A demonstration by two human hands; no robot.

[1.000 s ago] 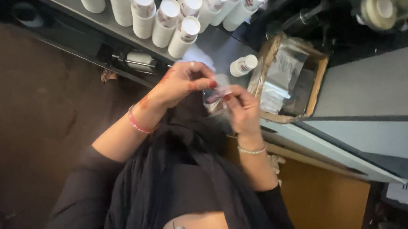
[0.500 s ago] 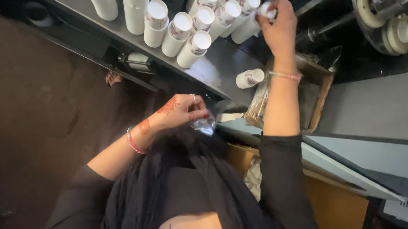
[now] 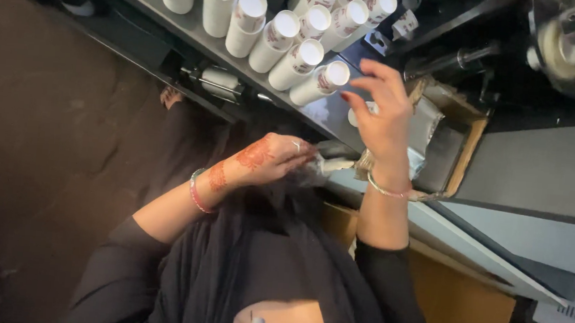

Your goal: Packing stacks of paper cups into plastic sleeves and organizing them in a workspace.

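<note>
My left hand (image 3: pixel 270 159), with a reddish pattern on its back and a pink bracelet at the wrist, is closed on a crumpled piece of clear plastic (image 3: pixel 315 171) at the counter's edge. My right hand (image 3: pixel 381 114) is raised above the counter with its fingers apart and nothing in them. It hovers just over a single white cup (image 3: pixel 354 116) lying on its side. Close to its fingertips lie stacks of white paper cups (image 3: pixel 295 46) on the grey counter (image 3: pixel 195 30).
An open cardboard box (image 3: pixel 462 151) with clear plastic bags inside sits right of my right hand. A grey metal surface (image 3: pixel 546 175) runs to the right. Dark machine parts (image 3: pixel 570 47) are at the top right. Brown floor (image 3: pixel 44 129) lies to the left.
Both hands first worked the plastic together. The right hand then reached up to the far cup stacks and has now drawn back toward me, empty. The left hand kept the plastic.
</note>
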